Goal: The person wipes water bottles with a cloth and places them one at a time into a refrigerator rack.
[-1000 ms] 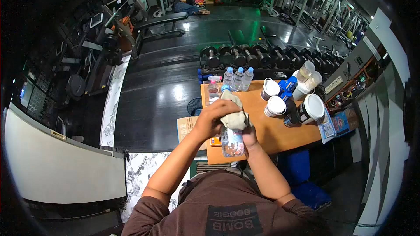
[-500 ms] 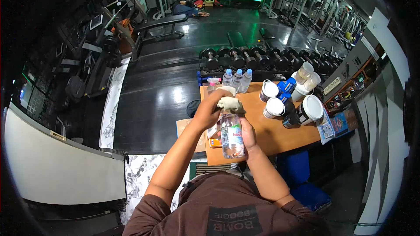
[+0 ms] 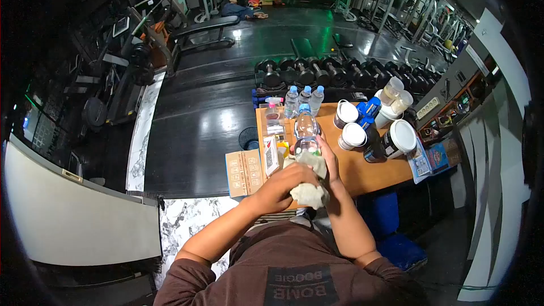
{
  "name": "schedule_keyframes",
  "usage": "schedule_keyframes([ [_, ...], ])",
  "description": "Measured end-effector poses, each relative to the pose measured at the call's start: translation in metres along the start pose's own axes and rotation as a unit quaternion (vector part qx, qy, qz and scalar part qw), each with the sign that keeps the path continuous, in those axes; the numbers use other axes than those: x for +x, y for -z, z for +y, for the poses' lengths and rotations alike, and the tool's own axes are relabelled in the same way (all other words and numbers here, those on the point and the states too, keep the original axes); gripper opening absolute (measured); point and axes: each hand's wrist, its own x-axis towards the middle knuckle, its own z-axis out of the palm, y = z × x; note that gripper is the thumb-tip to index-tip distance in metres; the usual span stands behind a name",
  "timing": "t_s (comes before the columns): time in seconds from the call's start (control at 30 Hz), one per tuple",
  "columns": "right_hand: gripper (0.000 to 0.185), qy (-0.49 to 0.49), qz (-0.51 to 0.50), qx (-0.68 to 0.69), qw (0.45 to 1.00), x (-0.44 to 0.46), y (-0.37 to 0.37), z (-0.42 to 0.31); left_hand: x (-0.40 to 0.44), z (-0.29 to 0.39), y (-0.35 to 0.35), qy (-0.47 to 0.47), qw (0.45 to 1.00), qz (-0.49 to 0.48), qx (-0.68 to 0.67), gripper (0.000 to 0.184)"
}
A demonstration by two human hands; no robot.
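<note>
A clear plastic water bottle with a blue cap is tilted over the near side of the desk, its cap pointing away from me. My right hand grips it along the right side. Bunched in my left hand is a pale cloth, pressed against the bottle's near, lower part. The cloth and fingers hide most of that lower end and the label. To the left of the bottle lies a small white box.
On the wooden desk stand several capped bottles, a pink-topped spray bottle and white-lidded tubs. A cardboard box sits by the left edge. Behind are dumbbells; a person lies on the far floor.
The cloth and my left hand have moved from the bottle's top down to its lower end. The bottle now tips away from me, its blue cap uncovered.
</note>
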Motion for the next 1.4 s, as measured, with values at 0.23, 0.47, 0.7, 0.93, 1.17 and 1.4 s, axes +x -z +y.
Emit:
schedule_keyframes([
  [0.23,0.039,0.005,0.044,0.000,0.999,0.000,-0.002,0.008,0.004,0.003,0.006,-0.020,0.999,-0.038,0.026,0.059],
  [0.47,0.048,0.021,0.022,0.080,0.996,-0.015,-0.017,0.017,0.029,-0.031,0.020,-0.029,0.993,0.036,0.106,0.047],
  [0.7,0.055,0.077,-0.068,0.002,0.995,-0.012,0.030,0.040,0.038,-0.040,0.015,0.003,0.990,0.111,0.083,0.046],
  [0.93,0.050,0.050,0.031,-0.041,0.997,-0.004,0.006,0.004,0.008,-0.003,-0.005,-0.025,0.999,0.011,0.045,0.044],
  [1.17,0.045,0.035,-0.052,0.016,0.998,-0.004,0.004,0.004,-0.006,0.024,0.012,-0.013,0.999,-0.042,0.017,0.058],
  [1.4,0.065,0.070,-0.034,0.012,0.997,-0.018,-0.039,-0.010,-0.015,0.022,0.034,0.025,0.989,0.139,0.052,0.048],
])
